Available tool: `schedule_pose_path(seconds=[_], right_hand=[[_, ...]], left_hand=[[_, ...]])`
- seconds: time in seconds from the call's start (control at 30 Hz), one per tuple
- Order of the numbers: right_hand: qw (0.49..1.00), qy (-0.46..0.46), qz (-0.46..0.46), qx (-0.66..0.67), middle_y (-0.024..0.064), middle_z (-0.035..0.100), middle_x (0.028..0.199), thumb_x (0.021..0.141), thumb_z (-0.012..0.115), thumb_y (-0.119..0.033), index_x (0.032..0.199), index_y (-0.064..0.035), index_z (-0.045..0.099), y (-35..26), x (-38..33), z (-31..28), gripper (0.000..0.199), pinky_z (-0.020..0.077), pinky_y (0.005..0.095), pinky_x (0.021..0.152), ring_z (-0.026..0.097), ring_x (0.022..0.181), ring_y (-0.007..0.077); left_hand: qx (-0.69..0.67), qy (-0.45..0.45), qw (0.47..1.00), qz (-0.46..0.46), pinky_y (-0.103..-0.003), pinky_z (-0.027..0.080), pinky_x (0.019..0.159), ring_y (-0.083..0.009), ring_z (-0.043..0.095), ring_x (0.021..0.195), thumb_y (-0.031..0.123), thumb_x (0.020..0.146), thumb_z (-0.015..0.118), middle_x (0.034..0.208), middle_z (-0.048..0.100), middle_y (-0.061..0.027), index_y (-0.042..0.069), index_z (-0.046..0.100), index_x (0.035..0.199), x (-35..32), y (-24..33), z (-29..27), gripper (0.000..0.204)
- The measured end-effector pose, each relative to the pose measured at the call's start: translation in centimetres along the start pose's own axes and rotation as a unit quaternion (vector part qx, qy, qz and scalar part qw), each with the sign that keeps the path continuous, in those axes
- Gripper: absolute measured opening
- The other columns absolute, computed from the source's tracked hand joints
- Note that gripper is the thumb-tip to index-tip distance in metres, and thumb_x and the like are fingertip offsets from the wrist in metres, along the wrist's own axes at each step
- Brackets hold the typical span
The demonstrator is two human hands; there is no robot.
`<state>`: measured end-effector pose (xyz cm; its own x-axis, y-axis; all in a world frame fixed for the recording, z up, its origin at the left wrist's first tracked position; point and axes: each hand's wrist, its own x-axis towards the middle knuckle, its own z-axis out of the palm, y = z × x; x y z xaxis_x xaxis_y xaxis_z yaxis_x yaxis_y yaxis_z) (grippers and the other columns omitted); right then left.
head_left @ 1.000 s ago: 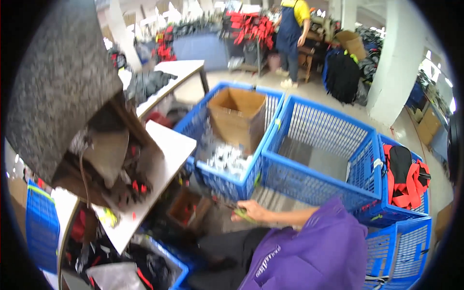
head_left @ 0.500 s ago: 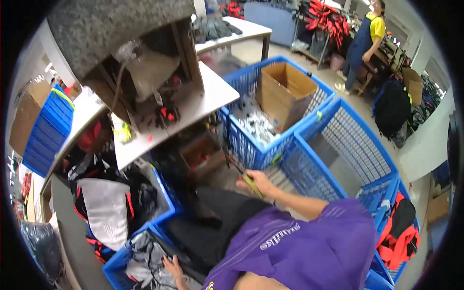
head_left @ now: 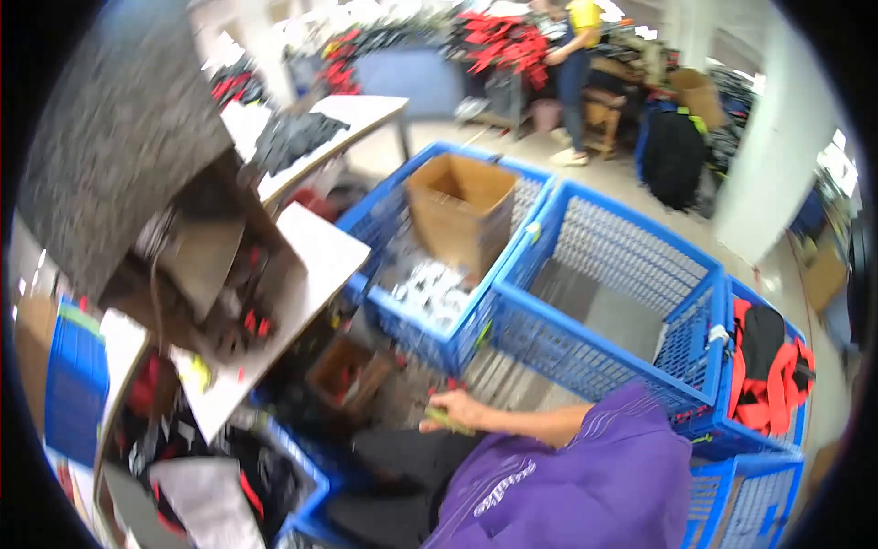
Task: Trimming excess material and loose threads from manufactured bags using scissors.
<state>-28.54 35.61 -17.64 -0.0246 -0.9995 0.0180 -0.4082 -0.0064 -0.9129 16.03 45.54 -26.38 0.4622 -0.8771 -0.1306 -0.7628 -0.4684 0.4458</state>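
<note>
The right hand grips a thin yellow-green tool down by the floor, just in front of the blue crate. The left hand is out of sight.

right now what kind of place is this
Probably a garment workshop or clothing warehouse: big blue plastic mesh crates line the floor, one holding red and black garments, more red clothing is piled at the back, and white worktables carry fabric.

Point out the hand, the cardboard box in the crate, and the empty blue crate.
Hand (head_left: 455, 410): head view, back of the hand.
Cardboard box (head_left: 455, 221): head view, front wall.
Empty crate (head_left: 585, 352): head view, near mesh wall.
</note>
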Motion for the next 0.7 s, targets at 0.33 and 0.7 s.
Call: schedule_pose_path(seconds=[0.33,0.7], right_hand=[[0.990,0.084,0.092,-0.071,0.0131,0.049,0.063,0.073,0.069,-0.060,0.071,0.0002,0.054,1.0,-4.8,-6.7,0.062,0.0394,0.0370,0.060,0.048,0.062,0.0192],[0.978,0.166,0.057,-0.115,0.0096,0.048,0.060,0.076,0.075,-0.042,0.073,0.0007,0.053,-1.4,-9.1,-4.0,0.048,0.0384,0.0336,0.055,0.045,0.058,0.0152]], left_hand=[[0.014,-0.118,0.981,-0.151,-0.041,0.041,0.097,-0.0388,0.051,0.115,0.056,0.082,0.058,0.123,0.053,-0.0275,-0.005,0.045,0.129,8.0,-6.6,4.6,0.078],[0.026,-0.104,0.984,-0.143,-0.044,0.041,0.096,-0.0397,0.051,0.114,0.052,0.076,0.066,0.121,0.050,-0.0262,-0.003,0.042,0.126,7.5,5.8,6.1,0.078]])
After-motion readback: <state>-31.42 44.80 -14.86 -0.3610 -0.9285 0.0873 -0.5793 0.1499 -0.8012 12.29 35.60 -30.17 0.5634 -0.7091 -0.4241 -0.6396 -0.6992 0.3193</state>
